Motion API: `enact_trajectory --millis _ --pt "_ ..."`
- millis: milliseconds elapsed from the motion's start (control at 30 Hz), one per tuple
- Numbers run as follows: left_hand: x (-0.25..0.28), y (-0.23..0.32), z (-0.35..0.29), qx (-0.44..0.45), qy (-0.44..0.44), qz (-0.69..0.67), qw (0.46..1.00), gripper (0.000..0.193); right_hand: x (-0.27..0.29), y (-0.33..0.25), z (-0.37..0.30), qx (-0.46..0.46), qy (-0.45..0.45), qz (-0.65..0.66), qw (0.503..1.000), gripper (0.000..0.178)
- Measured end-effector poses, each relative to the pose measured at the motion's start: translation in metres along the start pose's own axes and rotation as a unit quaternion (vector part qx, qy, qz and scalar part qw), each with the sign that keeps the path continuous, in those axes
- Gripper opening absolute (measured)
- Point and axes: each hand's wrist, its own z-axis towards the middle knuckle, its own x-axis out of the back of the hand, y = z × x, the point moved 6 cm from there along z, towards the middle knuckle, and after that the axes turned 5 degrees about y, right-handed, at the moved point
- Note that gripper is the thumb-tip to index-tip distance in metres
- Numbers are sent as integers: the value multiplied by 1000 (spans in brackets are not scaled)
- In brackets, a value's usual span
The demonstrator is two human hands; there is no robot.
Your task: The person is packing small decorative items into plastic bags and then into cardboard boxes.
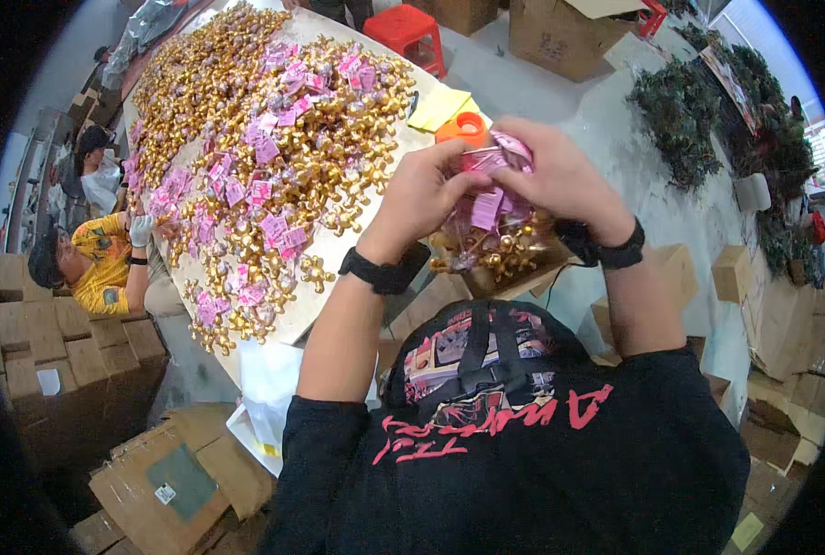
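Both hands are closed at the top of a clear plastic bag [498, 252], which holds shiny gold knobbly pieces and pink printed tags. My left hand [420, 196] pinches the bag's left side with thumb and fingers. On the opposite side, my right hand [562, 174] grips the gathered plastic, where a pink piece shows under the fingers. The bag hangs over an open cardboard box, partly hidden below it. Just beyond my hands, an orange ring-shaped roll [468, 126] sits at the table edge beside yellow paper [438, 108].
A pale table [338, 268] carries a wide heap of gold pieces [237, 102] with pink tags. Across it, a co-worker in a yellow shirt [103, 264] reaches in with a white glove. Stacked cartons [52, 342], a red stool [405, 35] and dark green foliage [676, 116] stand around.
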Motion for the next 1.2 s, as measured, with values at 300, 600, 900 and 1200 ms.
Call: enact_trajectory --millis 300,600,900,1200 --pt "25 -65 -48 110 139 -9 984 15 99 98 -63 -185 127 39 974 22" --pt "57 -31 -95 106 289 29 951 17 104 159 -96 -252 162 79 951 20" --pt "25 -43 -83 132 260 -58 955 21 65 207 -127 -338 162 53 926 18" --pt "-53 -53 -87 233 117 -109 959 15 13 272 -169 -310 100 -149 934 30"
